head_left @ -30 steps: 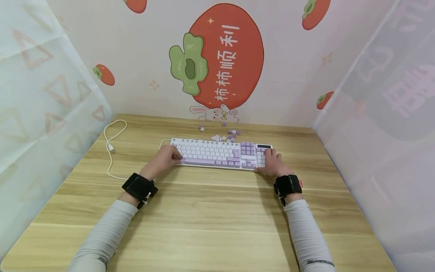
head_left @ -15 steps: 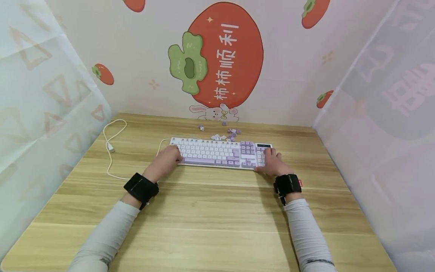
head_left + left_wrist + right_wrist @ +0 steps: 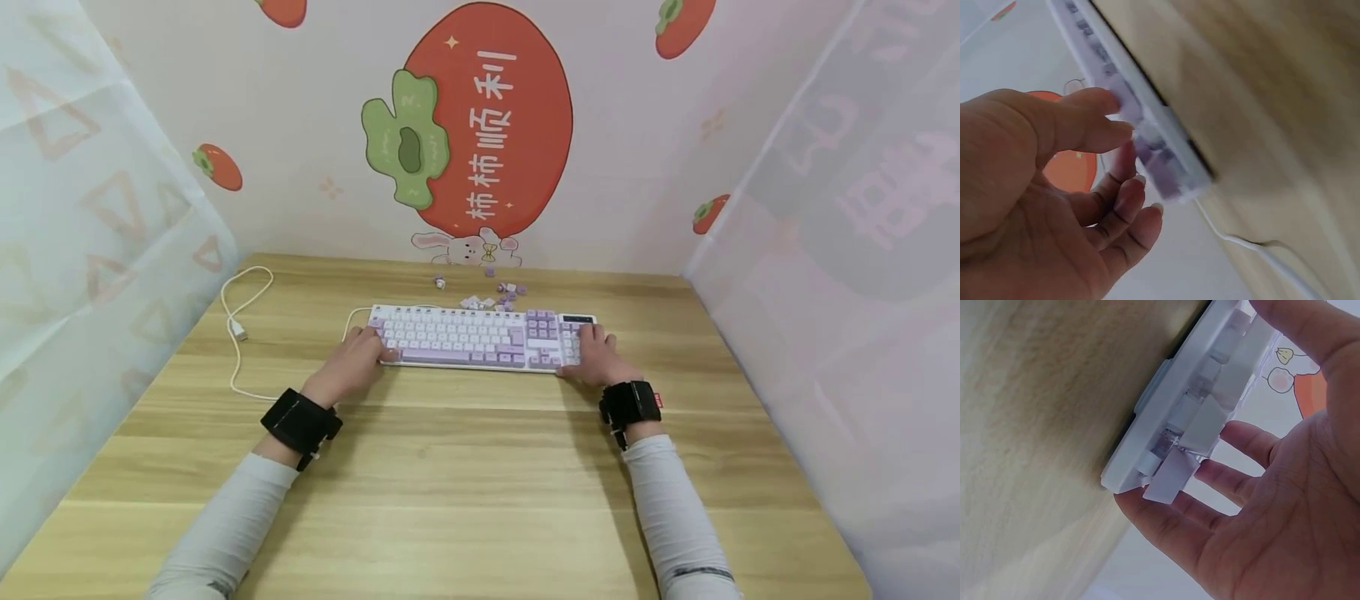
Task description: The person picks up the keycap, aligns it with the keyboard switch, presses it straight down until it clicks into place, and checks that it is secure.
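Note:
A white and purple keyboard (image 3: 450,337) lies flat on the wooden table (image 3: 435,492), its long side facing me. At its left end is my left hand (image 3: 348,365), the thumb near the front corner. The left wrist view is blurred; there the bent fingertips (image 3: 1129,156) sit against the purple and white end keys (image 3: 1127,103), with no keycap plainly between them. My right hand (image 3: 597,358) holds the right end, thumb at the front edge and fingers over the number keys. In the right wrist view, one finger (image 3: 1160,519) lies against the keyboard's end.
Loose purple and white keycaps (image 3: 504,300) lie scattered behind the keyboard. A white USB cable (image 3: 238,329) loops across the table's left side. Printed cloth walls (image 3: 315,167) close off the back and both sides.
My left hand was bunched over the keyboard's left end half a second ago; its fingers are now more spread there. The right hand keeps its place. The head view has shifted slightly.

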The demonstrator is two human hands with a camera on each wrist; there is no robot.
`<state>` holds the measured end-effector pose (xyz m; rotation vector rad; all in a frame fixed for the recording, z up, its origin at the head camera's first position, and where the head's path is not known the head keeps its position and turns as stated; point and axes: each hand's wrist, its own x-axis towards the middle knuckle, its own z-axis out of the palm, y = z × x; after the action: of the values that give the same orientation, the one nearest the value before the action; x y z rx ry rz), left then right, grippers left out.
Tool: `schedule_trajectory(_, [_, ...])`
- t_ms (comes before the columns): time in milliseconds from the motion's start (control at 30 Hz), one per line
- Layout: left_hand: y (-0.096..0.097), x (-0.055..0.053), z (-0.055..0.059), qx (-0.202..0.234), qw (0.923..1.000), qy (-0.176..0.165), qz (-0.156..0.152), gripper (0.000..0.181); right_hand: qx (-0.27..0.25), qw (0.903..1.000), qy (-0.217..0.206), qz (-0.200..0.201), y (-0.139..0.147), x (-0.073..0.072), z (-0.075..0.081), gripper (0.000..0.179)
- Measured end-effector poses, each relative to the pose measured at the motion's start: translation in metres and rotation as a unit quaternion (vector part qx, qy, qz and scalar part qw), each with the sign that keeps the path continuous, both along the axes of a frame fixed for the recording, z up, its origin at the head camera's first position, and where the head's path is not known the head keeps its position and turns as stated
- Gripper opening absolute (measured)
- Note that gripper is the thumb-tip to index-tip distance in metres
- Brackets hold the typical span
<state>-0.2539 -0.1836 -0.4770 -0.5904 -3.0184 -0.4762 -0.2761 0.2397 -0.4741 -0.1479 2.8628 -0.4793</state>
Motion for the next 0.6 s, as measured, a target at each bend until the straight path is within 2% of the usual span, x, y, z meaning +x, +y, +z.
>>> schedule_trajectory(167, [0.008,-0.013,0.009,0.006,0.9997,-0.014,-0.016,0.022,0.002,1.0000,0.002,-0.003,0.004,0.000,0.001,0.096])
schedule_trajectory(267, [0.013,-0.026,0.018,0.002,0.9991,-0.030,-0.031,0.023,0.007,0.9999,0.000,-0.010,0.005,0.000,0.003,0.097])
schedule_trajectory(367, [0.020,-0.045,0.029,0.028,0.9961,-0.060,-0.058,0.025,0.011,0.9999,-0.001,-0.011,0.006,-0.001,0.003,0.097])
schedule_trajectory(467, [0.025,-0.071,0.041,0.081,0.9885,-0.099,-0.081,0.028,0.010,0.9999,-0.004,-0.010,0.006,-0.002,0.002,0.098])
schedule_trajectory(533, [0.028,-0.088,0.050,0.105,0.9845,-0.113,-0.083,0.030,0.009,0.9999,-0.005,-0.009,0.005,-0.002,0.001,0.098])
schedule_trajectory(600, [0.032,-0.106,0.057,0.118,0.9834,-0.112,-0.080,0.030,0.009,0.9999,-0.004,-0.008,0.003,-0.002,0.000,0.097])
